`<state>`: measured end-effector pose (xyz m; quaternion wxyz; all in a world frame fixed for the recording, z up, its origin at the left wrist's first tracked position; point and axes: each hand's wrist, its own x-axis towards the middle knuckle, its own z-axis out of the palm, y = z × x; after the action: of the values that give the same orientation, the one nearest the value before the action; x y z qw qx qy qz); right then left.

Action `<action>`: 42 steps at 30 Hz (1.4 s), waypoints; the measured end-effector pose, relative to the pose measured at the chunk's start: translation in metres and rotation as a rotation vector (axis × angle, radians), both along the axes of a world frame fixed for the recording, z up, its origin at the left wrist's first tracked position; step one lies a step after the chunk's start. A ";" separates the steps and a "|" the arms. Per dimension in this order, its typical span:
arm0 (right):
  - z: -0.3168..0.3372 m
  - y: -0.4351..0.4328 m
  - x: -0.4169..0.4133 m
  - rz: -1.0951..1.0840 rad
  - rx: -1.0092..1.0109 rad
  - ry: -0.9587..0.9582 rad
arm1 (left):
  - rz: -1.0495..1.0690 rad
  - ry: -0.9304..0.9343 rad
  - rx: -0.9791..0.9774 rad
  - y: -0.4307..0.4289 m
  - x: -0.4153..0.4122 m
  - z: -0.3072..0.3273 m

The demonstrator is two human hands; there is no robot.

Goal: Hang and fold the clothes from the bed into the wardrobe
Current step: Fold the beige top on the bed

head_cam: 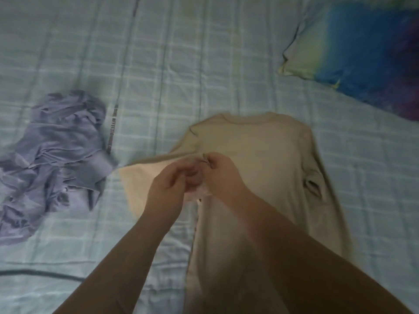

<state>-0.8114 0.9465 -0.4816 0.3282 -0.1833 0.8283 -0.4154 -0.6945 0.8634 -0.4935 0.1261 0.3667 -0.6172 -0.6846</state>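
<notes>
A beige long-sleeved top lies flat on the bed, collar away from me, its left sleeve stretched out to the left. My left hand and my right hand meet over its middle. Both pinch a small bunch of the beige fabric between their fingers, lifted a little off the garment. A thin dark bit sticks up above my right fingers; the blur hides what it is. A crumpled lilac garment lies in a heap at the left.
The bed has a pale blue checked sheet. A pillow with blue, yellow and purple colours lies at the upper right. A dark cord curves across the sheet at the lower left.
</notes>
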 end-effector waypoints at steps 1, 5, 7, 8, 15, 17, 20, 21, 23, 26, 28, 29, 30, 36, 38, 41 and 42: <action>-0.002 0.010 -0.014 -0.026 0.018 0.047 | -0.002 -0.060 -0.199 0.011 -0.010 -0.002; -0.005 0.057 -0.076 -0.206 0.017 0.152 | -0.119 -0.059 -0.800 0.055 -0.055 -0.016; -0.006 0.083 -0.106 -0.305 0.018 0.169 | -0.256 -0.052 -0.994 0.077 -0.083 -0.028; -0.007 0.098 -0.121 -0.354 0.026 0.185 | -0.333 -0.101 -1.040 0.089 -0.098 -0.031; -0.038 0.201 -0.209 -0.410 0.183 0.312 | -0.718 -0.459 -1.118 0.162 -0.186 -0.070; -0.053 0.223 -0.222 -0.381 0.245 0.306 | -0.770 -0.485 -1.130 0.177 -0.200 -0.084; -0.076 0.245 -0.232 -0.300 0.317 0.303 | -0.794 -0.510 -1.171 0.188 -0.209 -0.100; -0.082 0.251 -0.233 -0.272 0.335 0.302 | -0.800 -0.525 -1.186 0.189 -0.210 -0.105; -0.090 0.258 -0.234 -0.243 0.329 0.306 | -0.816 -0.558 -1.198 0.191 -0.209 -0.111; -0.090 0.267 -0.226 -0.290 0.208 0.304 | -0.813 -0.577 -1.191 0.192 -0.209 -0.113; -0.082 0.278 -0.213 -0.374 0.122 0.354 | -0.797 -0.556 -1.159 0.194 -0.209 -0.107; -0.079 0.286 -0.204 -0.405 0.112 0.401 | -0.786 -0.534 -1.132 0.196 -0.207 -0.103; -0.076 0.295 -0.195 -0.425 0.118 0.441 | -0.775 -0.505 -1.112 0.200 -0.204 -0.098; -0.082 0.361 -0.125 -0.452 0.442 0.300 | -0.819 -0.277 -0.997 0.246 -0.163 -0.076; -0.080 0.381 -0.099 -0.489 0.500 0.205 | -0.871 -0.211 -0.987 0.266 -0.150 -0.071; -0.073 0.407 -0.066 -0.525 0.534 0.115 | -0.946 -0.172 -0.964 0.293 -0.134 -0.062; -0.071 0.414 -0.057 -0.534 0.547 0.076 | -0.970 -0.170 -0.960 0.301 -0.130 -0.059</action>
<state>-0.8684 1.3609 -0.5530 0.2144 0.1180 0.9386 -0.2430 -0.8243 1.1642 -0.5526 -0.0951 0.0051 -0.9543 -0.2833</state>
